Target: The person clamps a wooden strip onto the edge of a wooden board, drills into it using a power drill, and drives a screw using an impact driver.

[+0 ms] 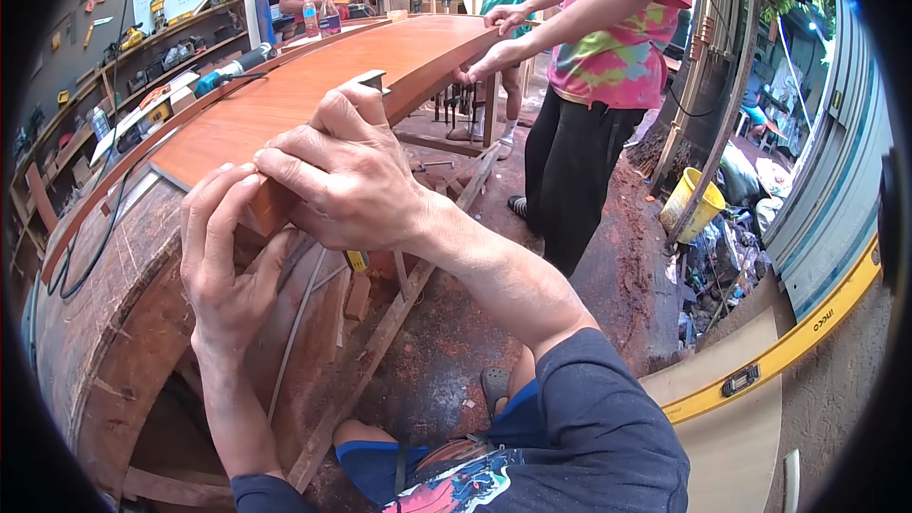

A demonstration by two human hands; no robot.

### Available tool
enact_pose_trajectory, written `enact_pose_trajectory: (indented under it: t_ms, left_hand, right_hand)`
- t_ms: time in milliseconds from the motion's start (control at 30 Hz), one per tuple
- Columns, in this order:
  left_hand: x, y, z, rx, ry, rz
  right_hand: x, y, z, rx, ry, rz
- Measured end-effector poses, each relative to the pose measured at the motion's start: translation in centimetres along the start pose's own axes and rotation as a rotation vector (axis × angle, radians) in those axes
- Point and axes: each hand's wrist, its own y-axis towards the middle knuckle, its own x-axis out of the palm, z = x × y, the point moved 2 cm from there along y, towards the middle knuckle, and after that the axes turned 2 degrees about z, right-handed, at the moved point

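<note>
A long, reddish-brown wooden panel (380,47) stretches away from me on a workbench. My left hand (223,261) is closed around its near corner, fingertips on top and thumb below. Just to the right, my right hand (347,166) grips the same end, its fingers bent over the edge. A small greenish metal piece (372,81) shows beyond my right knuckles; whether I touch it is hidden. Farther along the right edge, a co-worker in a tie-dye shirt (617,28) has both hands on the panel.
A teal power tool (228,71) with a black cord lies left of the panel. Wooden braces (375,356) stand below. At right are a yellow bucket (689,204), bagged rubbish and a yellow spirit level (793,347). Two more people stand at the far end, near loaded shelves.
</note>
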Motion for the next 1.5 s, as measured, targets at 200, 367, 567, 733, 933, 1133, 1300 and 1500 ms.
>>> enact_pose_trajectory:
  t_ms: [200,367,567,733,933,1133,1300,1500]
  left_hand:
    - [-0.2,-0.4,-0.7,-0.025,-0.053,0.022]
    - [-0.8,-0.2,-0.5,-0.129,-0.124,0.032]
    - [-1.7,0.1,-0.6,-0.118,-0.116,-0.083]
    - [-1.3,-0.5,-0.7,-0.093,-0.057,-0.033]
    - [-1.6,0.6,-0.7,-0.016,0.037,-0.002]
    - [-1.2,0.5,-1.2,0.080,0.032,0.018]
    - [-1.5,0.8,-1.4,0.093,0.055,-0.029]
    - [-1.6,0.7,-1.5,0.103,0.049,-0.005]
  right_hand:
    - [0.9,-0.3,-0.1,-0.006,-0.005,-0.010]
    - [0.6,0.5,-0.5,-0.010,0.031,-0.013]
    - [0.6,0.5,-0.3,-0.021,0.041,-0.036]
    - [0.8,0.5,-0.3,-0.018,0.060,-0.045]
    - [0.9,0.4,-0.1,-0.029,0.045,-0.044]
    - [0.6,0.2,-0.1,-0.002,0.065,-0.091]
    - [0.5,0.2,-0.2,-0.013,0.056,-0.092]
    - [0.6,0.3,-0.4,-0.005,0.054,-0.089]
